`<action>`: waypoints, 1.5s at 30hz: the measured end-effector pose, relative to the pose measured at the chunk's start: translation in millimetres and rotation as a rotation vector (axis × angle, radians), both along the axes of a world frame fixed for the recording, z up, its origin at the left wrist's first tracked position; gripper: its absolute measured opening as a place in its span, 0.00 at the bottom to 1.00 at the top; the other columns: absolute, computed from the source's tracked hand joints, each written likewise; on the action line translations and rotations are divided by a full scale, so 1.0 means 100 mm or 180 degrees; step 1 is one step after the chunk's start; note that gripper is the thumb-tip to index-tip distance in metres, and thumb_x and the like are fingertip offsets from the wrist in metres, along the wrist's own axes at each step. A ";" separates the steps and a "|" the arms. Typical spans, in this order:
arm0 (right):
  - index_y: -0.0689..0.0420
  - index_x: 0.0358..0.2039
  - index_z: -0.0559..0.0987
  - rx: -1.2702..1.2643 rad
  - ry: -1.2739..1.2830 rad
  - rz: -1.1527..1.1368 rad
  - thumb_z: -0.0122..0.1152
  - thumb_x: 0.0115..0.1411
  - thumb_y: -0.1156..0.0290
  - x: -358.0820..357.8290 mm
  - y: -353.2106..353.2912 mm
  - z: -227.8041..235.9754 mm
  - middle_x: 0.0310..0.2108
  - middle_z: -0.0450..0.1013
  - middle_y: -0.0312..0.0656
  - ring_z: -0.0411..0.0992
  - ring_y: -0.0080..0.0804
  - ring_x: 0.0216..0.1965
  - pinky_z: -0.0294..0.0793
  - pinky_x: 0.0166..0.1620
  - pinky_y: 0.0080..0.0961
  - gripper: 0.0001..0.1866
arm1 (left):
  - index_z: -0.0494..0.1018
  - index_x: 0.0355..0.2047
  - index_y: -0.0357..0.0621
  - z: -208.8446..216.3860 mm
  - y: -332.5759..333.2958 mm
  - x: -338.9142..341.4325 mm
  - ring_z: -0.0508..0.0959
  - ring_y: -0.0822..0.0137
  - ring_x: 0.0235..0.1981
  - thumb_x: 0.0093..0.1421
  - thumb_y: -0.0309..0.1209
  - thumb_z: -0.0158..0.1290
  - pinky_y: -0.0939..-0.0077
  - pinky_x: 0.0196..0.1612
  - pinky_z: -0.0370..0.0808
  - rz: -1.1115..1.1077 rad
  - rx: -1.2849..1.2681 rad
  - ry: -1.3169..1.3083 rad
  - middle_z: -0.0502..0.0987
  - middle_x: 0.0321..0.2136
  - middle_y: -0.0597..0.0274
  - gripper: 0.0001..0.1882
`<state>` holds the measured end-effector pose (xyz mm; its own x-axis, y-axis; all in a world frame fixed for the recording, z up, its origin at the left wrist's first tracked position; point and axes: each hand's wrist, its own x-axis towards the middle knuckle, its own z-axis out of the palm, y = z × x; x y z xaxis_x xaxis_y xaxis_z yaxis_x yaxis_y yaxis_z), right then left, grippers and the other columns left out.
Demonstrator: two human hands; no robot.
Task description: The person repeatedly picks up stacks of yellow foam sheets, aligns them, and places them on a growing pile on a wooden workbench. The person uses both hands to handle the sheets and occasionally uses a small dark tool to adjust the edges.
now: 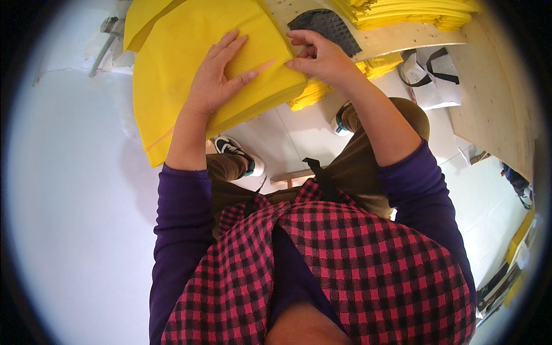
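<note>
A thick stack of yellow fabric-like sheets (172,69) lies in front of me, its layered edge facing my knees. My left hand (218,77) rests flat on the top sheet with its fingers spread. A thin pale orange line runs across that sheet and passes under this hand. At the stack's right edge is my right hand (322,54), thumb tip at the sheet's border. Its index finger stands apart from the thumb, while the other fingers curl in. Nothing shows between them. Just beyond it lies a dark grey textured pad (328,27).
More yellow stacks (408,14) lie on the wooden table (397,43) at the far right, and others sit lower down beneath its edge. A white bag with black handles (431,75) stands on the floor to the right. Pale wooden panels (494,86) rise beyond it.
</note>
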<state>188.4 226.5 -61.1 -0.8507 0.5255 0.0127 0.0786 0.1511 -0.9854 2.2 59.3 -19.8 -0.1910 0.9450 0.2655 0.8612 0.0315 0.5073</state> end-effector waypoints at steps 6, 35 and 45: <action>0.58 0.55 0.69 0.0958 0.0217 -0.0382 0.72 0.44 0.56 -0.07 -0.01 0.02 0.52 0.66 0.51 0.71 0.39 0.46 0.73 0.49 0.32 0.39 | 0.65 0.58 0.43 0.01 0.00 0.01 0.59 0.47 0.63 0.53 0.48 0.58 0.60 0.64 0.56 -0.0036 0.0021 -0.0120 0.61 0.61 0.45 0.36; 0.56 0.32 0.81 0.1534 -0.0340 -0.1039 0.65 0.55 0.62 0.14 0.45 0.18 0.23 0.74 0.35 0.71 0.22 0.26 0.71 0.33 0.21 0.11 | 0.67 0.54 0.32 -0.11 -0.02 -0.14 0.59 0.51 0.63 0.50 0.32 0.60 0.66 0.64 0.56 -0.0216 0.0039 -0.0558 0.59 0.63 0.47 0.31; 0.49 0.33 0.75 0.2608 -0.1660 -0.0800 0.62 0.54 0.56 0.05 0.46 -0.11 0.29 0.75 0.40 0.74 0.45 0.34 0.72 0.35 0.40 0.12 | 0.67 0.53 0.31 -0.09 -0.04 -0.13 0.59 0.52 0.64 0.52 0.33 0.59 0.66 0.64 0.55 -0.0165 0.0038 -0.0614 0.60 0.63 0.49 0.30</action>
